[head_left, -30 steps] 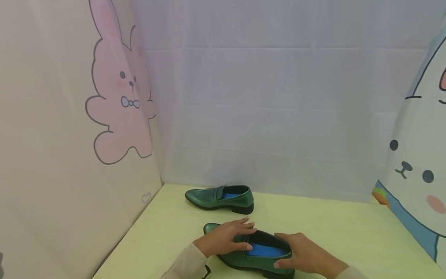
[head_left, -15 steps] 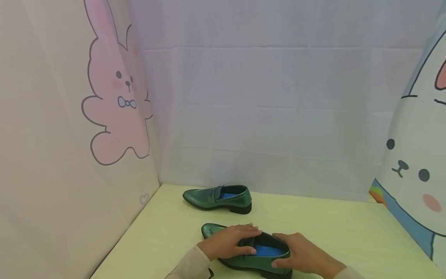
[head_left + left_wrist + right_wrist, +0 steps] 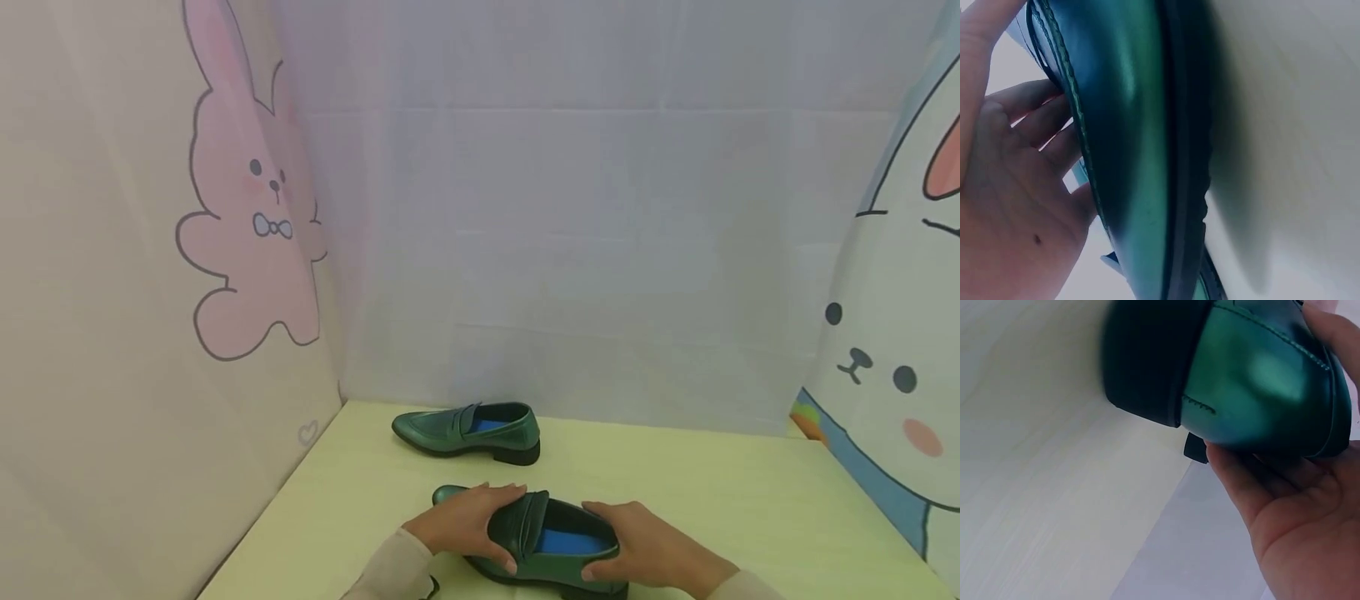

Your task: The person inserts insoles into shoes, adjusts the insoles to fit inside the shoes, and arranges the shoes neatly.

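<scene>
A green penny loafer [image 3: 517,527] with a blue insole lies on the table in front of me, toe to the left. Across its front part, my left hand [image 3: 461,523] holds the upper, thumb on the near side and fingers on the far side. My right hand [image 3: 647,546] grips the heel end, its thumb on the near side. The left wrist view shows the shoe's side and dark sole [image 3: 1185,150] close up, with fingers behind the upper. In the right wrist view, fingers wrap the green heel [image 3: 1254,381] above the dark heel block [image 3: 1147,359].
Behind it, a matching green loafer [image 3: 450,433] stands upright near the back of the pale yellow table [image 3: 720,492], toe also left. White cloth [image 3: 570,250] hangs along the back, and cartoon-printed cloths [image 3: 255,250] close off both sides.
My left hand has slid left from the strap and opening towards the toe, uncovering the strap. Its thumb now lies lower on the near side. The right hand keeps its grip on the heel.
</scene>
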Motion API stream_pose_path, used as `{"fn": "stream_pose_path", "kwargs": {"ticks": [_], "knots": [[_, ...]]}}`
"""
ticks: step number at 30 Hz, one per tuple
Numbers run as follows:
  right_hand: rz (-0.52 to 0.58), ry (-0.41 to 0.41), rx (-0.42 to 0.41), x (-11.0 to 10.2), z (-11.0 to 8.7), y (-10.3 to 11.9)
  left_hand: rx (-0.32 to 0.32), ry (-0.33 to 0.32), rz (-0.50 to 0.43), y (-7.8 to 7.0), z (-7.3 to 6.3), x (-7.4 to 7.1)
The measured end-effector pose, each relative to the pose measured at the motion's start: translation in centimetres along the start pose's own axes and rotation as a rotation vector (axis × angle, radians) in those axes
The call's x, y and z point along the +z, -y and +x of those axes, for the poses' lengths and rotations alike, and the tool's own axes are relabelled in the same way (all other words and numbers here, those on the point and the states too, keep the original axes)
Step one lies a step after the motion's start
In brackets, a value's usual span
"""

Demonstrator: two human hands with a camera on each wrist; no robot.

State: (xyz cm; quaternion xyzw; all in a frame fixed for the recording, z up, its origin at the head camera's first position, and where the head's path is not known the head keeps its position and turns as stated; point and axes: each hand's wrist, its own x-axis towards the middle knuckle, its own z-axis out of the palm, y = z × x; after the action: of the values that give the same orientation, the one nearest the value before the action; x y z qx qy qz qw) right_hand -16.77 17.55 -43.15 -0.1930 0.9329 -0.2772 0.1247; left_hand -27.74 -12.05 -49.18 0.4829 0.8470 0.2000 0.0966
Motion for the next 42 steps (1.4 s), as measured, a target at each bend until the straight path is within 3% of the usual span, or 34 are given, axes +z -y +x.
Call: {"fn": "stream_pose_path", "kwargs": {"ticks": [14, 24, 31, 36, 42], "knots": [[-0.023, -0.015, 0.014, -0.1, 0.1, 0.4, -0.055, -0.064, 0.023, -0.5, 0.0, -0.7], [-0.032, -0.016, 0.002, -0.2, 0.0, 0.6, -0.055, -0.099, 0.117, -0.7, 0.0, -0.7], [-0.065, -0.021, -0.027, -0.5, 0.3, 1.3, -0.078, -0.051, 0.043, -1.1, 0.0, -0.8], [-0.118, -0.017, 0.002, -0.7, 1.2, 2.6, -0.145, 0.012, -0.002, -1.8, -0.4, -1.0], [-0.197, 0.003, 0.049, -0.4, 2.6, 4.3, -0.111, 0.018, 0.027, -2.0, -1.0, -0.9]]}}
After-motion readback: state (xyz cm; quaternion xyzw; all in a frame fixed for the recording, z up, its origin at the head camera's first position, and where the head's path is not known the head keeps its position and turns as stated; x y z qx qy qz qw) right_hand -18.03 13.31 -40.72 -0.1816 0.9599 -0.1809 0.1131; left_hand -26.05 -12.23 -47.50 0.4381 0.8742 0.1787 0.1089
